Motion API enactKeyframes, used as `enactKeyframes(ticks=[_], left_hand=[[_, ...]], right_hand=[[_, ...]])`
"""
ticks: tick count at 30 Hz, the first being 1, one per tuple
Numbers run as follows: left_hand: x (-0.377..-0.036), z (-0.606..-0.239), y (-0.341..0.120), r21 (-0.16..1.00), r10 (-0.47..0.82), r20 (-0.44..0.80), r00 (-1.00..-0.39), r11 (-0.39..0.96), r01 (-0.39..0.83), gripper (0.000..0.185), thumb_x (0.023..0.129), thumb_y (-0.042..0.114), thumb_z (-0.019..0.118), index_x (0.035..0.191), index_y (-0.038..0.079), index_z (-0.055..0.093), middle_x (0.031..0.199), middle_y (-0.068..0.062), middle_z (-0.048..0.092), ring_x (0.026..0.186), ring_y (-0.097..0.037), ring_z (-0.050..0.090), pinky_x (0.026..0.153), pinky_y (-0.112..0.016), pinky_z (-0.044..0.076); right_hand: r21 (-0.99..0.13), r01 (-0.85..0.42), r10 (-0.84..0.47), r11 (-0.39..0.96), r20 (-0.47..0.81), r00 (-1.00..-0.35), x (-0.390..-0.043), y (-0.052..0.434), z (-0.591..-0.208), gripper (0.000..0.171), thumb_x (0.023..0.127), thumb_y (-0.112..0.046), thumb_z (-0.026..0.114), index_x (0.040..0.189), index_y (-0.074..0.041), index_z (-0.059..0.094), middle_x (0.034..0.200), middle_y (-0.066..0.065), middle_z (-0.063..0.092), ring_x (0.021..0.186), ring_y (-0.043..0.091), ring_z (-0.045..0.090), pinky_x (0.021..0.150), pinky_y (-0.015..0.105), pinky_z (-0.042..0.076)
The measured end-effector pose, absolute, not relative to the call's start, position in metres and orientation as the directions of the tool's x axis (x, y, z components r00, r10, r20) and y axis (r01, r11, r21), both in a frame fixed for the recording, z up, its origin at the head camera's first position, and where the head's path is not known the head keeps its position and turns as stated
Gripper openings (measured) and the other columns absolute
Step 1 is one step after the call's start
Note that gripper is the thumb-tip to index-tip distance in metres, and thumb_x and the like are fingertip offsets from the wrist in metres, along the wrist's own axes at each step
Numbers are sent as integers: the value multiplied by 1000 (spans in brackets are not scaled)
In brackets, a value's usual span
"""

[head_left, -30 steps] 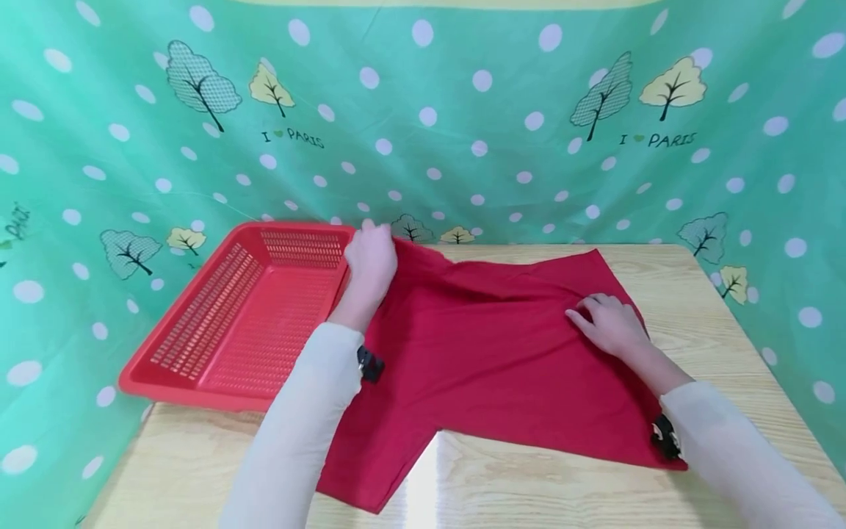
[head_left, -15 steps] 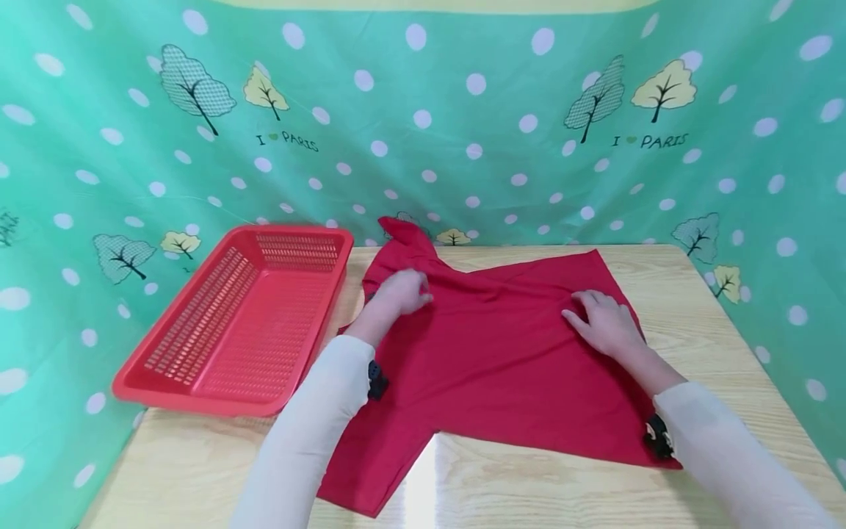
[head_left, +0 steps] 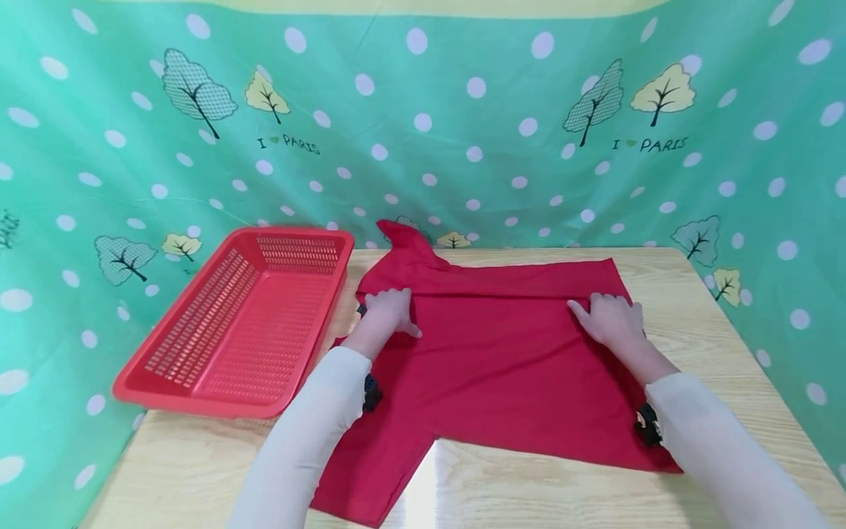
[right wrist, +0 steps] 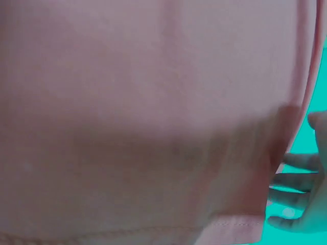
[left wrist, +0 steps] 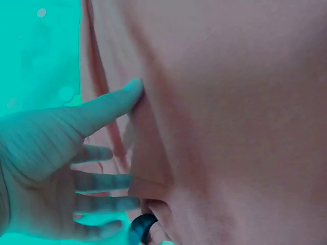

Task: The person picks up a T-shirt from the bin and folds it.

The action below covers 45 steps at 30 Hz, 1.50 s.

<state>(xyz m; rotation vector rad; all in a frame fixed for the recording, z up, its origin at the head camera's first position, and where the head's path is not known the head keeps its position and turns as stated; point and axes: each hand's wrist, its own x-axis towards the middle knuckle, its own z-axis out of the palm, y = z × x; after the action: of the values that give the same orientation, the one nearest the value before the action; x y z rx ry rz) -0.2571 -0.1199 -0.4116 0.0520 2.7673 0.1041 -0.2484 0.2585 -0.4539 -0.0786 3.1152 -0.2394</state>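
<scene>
A dark red T-shirt (head_left: 502, 367) lies sideways across the table, one sleeve (head_left: 360, 481) pointing to the near left. Its far side is folded over in a long strip (head_left: 515, 281), with some cloth (head_left: 403, 242) bunched at the back left. My left hand (head_left: 390, 312) touches the shirt at the left end of the strip; the left wrist view shows its thumb and fingers straight against the cloth. My right hand (head_left: 611, 319) rests on the right end of the strip, fingers spread in the right wrist view. A small black thing (head_left: 361, 310) shows beside my left hand.
A red plastic basket (head_left: 238, 345) with slotted walls stands on the left of the wooden table (head_left: 515, 492), nothing visible inside. Behind hangs a green dotted curtain (head_left: 456, 110) with tree prints.
My left hand has let go of the cloth at the back left and come nearer, onto the shirt. The far side now lies in a straighter fold. My right hand has moved slightly.
</scene>
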Motion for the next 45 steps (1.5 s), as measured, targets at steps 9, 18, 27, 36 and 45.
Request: enactKeyframes(ticks=[9, 18, 27, 36, 45], left_hand=[[-280, -431, -124, 199, 163, -229, -960, 973, 118, 87, 82, 51, 65, 148, 14, 23, 154, -14, 22, 141, -37, 20, 109, -55, 27], [-278, -432, -120, 128, 9, -404, -915, 991, -47, 103, 69, 63, 69, 147, 11, 26, 150, -15, 29, 136, -36, 30, 108, -60, 24], [-292, -418, -133, 140, -55, -275, -960, 985, -97, 81, 88, 59, 48, 147, 7, 26, 134, -15, 52, 126, -36, 46, 109, -62, 20], [-298, -430, -148, 164, -42, -290, -956, 982, -93, 50, 96, 50, 41, 122, 11, 59, 117, -12, 62, 105, -28, 58, 90, -51, 44], [-303, -443, -151, 226, -230, -74, -970, 944, -241, 51, 89, 47, 57, 104, -1, 65, 122, -21, 53, 109, -33, 52, 86, -47, 49]], right_hand=[[-304, -142, -194, 942, -145, -970, -279, 254, -460, 78, 94, -56, 38, 148, -2, 19, 150, 31, 15, 136, 51, 16, 103, 70, 18], [-161, -20, -52, 987, -194, -980, -274, 263, -461, 82, 95, -59, 25, 144, 7, 21, 145, 33, 21, 131, 53, 22, 99, 72, 23], [-221, 12, 15, 975, 9, -1000, -280, 265, -454, 51, 98, -34, 40, 129, 6, 42, 111, 31, 57, 100, 51, 54, 89, 69, 30], [-319, 122, 144, 940, 47, -988, -280, 282, -454, 41, 99, -26, 37, 128, 3, 43, 109, 31, 60, 97, 49, 56, 83, 62, 31], [-356, 218, 209, 909, -64, -976, -278, 296, -459, 55, 98, -30, 44, 142, 1, 31, 126, 31, 50, 109, 50, 49, 86, 62, 33]])
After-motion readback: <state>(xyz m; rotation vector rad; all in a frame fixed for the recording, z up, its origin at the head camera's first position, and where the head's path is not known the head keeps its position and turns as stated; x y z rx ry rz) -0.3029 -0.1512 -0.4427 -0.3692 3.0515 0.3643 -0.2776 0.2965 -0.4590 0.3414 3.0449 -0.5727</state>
